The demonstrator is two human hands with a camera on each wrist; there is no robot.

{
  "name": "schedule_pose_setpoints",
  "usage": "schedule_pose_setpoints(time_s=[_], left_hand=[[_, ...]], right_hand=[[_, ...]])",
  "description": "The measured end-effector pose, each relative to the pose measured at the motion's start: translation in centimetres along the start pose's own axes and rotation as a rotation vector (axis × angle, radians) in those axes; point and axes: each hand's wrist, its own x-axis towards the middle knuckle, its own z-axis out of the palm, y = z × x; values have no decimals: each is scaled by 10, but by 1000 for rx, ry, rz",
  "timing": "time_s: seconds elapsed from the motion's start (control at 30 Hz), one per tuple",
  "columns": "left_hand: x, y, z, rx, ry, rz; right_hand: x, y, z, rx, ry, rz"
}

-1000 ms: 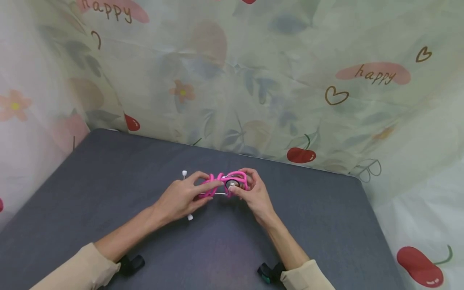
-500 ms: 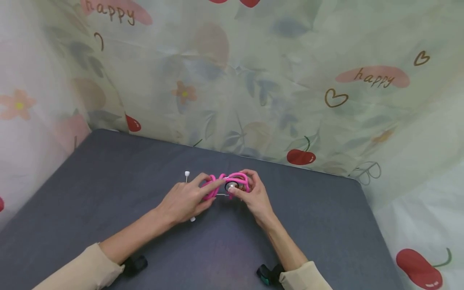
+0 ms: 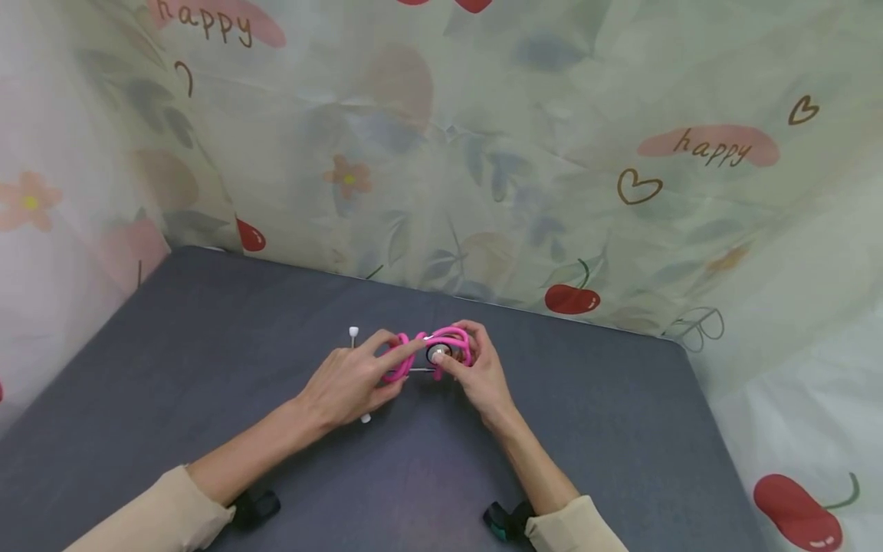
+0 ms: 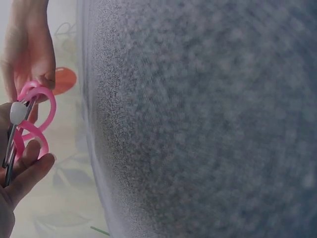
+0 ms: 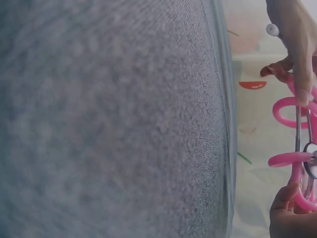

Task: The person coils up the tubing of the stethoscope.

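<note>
A pink stethoscope (image 3: pixel 451 333), its tubing wound into loops, is held between both hands over the middle of the table. My left hand (image 3: pixel 345 383) grips the loops at the left end, index finger stretched across the top. White ear tips (image 3: pixel 354 332) stick out on either side of that hand. At the right end my right hand (image 3: pixel 483 379) pinches the loops, its thumb on the round metal chest piece (image 3: pixel 438 352). Metal ear tubes run between the loops. The left wrist view shows a white ear tip (image 4: pixel 18 113) close up; the right wrist view shows the chest piece (image 5: pixel 311 161) side-on.
A dark grey cloth covers the table (image 3: pixel 607 429). Behind it hangs a pale printed curtain (image 3: pixel 469 153) with cherries, leaves and lettering, which also runs down both sides. Black wrist straps (image 3: pixel 254 507) sit by the beige sleeves (image 3: pixel 155 510).
Both hands keep their hold on the stethoscope and stay almost in place. The left index finger now lies a little higher over the loops, and the view has shifted slightly.
</note>
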Motion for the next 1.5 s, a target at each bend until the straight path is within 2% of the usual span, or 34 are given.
schedule_pose_setpoints(time_s=[0.1,0.27,0.33,0.5,0.6,0.87,1.0,1.1,1.3,1.5], left_hand=[[-1,0,0,-4,-5,-4],[0,0,0,-13,-5,-16],[0,0,0,-18,-10,-24],[0,-1,0,-31,-19,-46],[0,0,0,-40,-21,-55],[0,1,0,-57,-10,-61],[3,1,-2,-69,10,-46],[5,1,-5,-77,26,-45],[5,0,-6,-81,15,-59],[3,-1,-6,-87,9,-58]], right_hand=[[-1,-2,2,-41,1,-20],[-9,-31,7,-171,8,-54],[-12,-40,9,-192,5,-59],[-12,-41,13,-188,-30,-93],[-11,-40,14,-190,-51,-103],[2,-1,10,-150,-30,-72],[1,1,6,-108,-23,-49],[1,-3,4,-102,-40,-68],[1,-2,0,-116,-47,-84],[0,1,-1,-206,-12,-144]])
